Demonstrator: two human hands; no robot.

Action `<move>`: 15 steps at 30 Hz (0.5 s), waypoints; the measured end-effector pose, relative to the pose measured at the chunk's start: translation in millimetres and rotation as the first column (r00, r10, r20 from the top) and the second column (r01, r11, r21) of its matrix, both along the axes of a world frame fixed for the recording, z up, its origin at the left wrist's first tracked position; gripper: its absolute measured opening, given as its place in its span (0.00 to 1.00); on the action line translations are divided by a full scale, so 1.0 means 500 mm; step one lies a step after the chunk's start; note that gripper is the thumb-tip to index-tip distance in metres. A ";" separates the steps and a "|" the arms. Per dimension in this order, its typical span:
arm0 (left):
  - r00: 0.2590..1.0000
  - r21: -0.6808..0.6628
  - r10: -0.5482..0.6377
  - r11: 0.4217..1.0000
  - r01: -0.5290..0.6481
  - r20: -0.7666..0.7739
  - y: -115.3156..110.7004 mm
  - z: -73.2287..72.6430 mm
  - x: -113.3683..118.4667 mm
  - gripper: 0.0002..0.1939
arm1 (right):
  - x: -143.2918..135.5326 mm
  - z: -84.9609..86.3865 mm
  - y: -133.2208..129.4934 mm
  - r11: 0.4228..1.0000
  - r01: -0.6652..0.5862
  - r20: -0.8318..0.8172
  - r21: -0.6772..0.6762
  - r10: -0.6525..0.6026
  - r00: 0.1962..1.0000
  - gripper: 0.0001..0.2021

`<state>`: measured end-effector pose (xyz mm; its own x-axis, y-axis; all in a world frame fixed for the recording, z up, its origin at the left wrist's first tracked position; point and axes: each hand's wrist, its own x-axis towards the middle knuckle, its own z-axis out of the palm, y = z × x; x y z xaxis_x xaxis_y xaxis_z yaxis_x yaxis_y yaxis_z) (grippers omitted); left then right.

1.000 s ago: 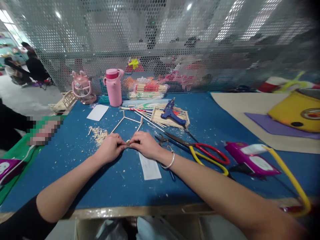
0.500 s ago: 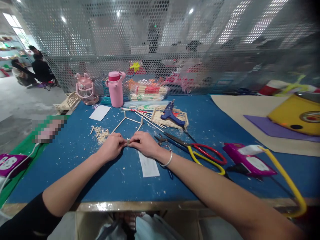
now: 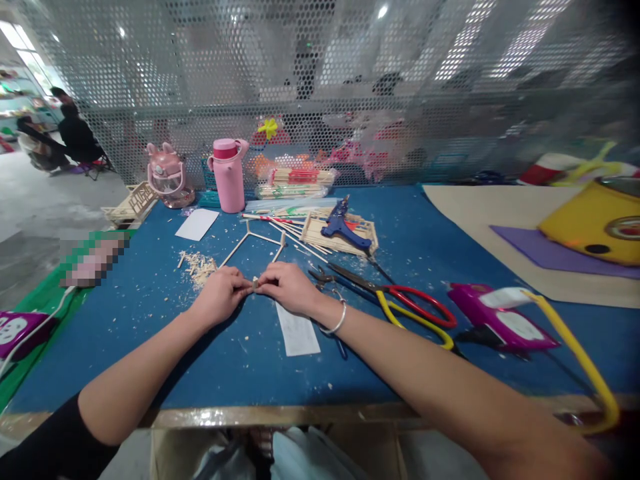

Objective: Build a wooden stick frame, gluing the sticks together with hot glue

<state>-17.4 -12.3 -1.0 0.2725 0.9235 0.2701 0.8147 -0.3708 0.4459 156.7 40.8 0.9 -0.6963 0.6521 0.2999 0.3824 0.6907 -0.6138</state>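
On the blue table (image 3: 430,247), mid-left of centre, both hands meet fingertip to fingertip over the mat. Far edge: perforated metal screen (image 3: 350,80) runs the full width. Right side: cream sheet (image 3: 480,213) with a purple sheet (image 3: 550,250) and a yellow part (image 3: 595,227) on it. Near right: magenta tool (image 3: 500,320) with a yellow hose (image 3: 575,347). Red/yellow-handled scissors (image 3: 415,310) lie just right of the right wrist. Far centre: pink bottle (image 3: 227,175), pink bunny cup (image 3: 167,175) to its left, blue glue gun (image 3: 343,227) resting on a flat stick panel (image 3: 320,235). Stick frame (image 3: 253,241) lies just beyond the hands, wood scraps (image 3: 200,267) to its left. White paper strip (image 3: 297,330) near side of the right hand. Left hand (image 3: 220,297) and right hand (image 3: 287,288) are both closed in a pinch on a small wood piece (image 3: 255,284), held between them just above the table; too small to tell its shape.
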 end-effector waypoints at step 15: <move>0.999 -0.036 -0.018 0.999 0.017 -0.033 -0.007 0.018 0.003 0.09 | 0.000 0.006 -0.001 1.000 -0.003 0.005 -0.006 0.003 1.000 0.03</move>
<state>-16.1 -15.7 7.8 0.2968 0.9274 0.2275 0.8231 -0.3693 0.4314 156.5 40.3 3.7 -0.6998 0.6519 0.2921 0.3838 0.6880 -0.6159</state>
